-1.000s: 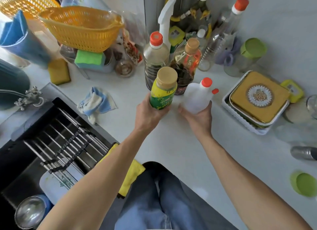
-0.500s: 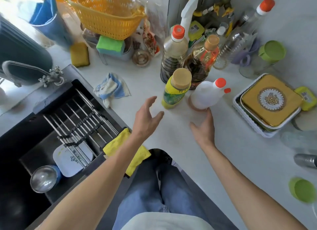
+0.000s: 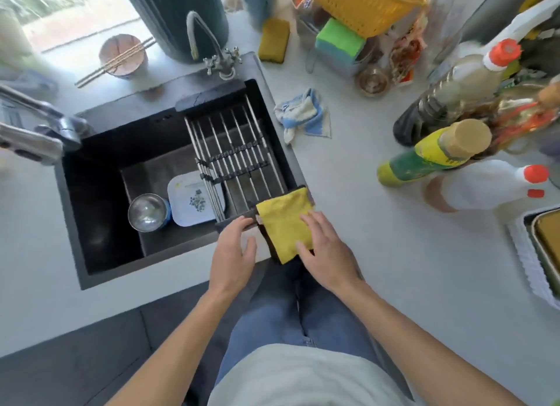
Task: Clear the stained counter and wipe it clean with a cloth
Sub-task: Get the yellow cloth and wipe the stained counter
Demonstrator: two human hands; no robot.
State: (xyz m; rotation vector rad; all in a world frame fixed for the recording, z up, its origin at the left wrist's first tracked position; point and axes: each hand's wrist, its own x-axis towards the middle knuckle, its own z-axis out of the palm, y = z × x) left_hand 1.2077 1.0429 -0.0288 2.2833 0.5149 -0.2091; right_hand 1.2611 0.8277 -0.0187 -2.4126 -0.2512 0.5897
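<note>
A folded yellow cloth (image 3: 283,221) hangs over the front right corner of the black sink (image 3: 100,163). My right hand (image 3: 325,251) lies on the cloth's right side, fingers spread and fairly straight, touching it. My left hand (image 3: 233,254) is just left of the cloth at the sink's rim, fingers relaxed, holding nothing. On the white counter (image 3: 363,193) to the right stand a yellow-green bottle (image 3: 424,157) and a white jug with a red cap (image 3: 485,187), in front of taller oil bottles (image 3: 460,81).
A blue-and-white rag (image 3: 303,115) lies crumpled beside the sink. A rack (image 3: 230,151) spans the sink over a plate (image 3: 194,199) and steel bowl (image 3: 148,211). Sponges (image 3: 274,39) and a yellow basket (image 3: 360,2) crowd the back. A white tray (image 3: 533,254) sits far right.
Both hands have left the yellow-green bottle and white jug standing on the counter and come back to the sink corner, where the right hand now touches the yellow cloth. The view swung left.
</note>
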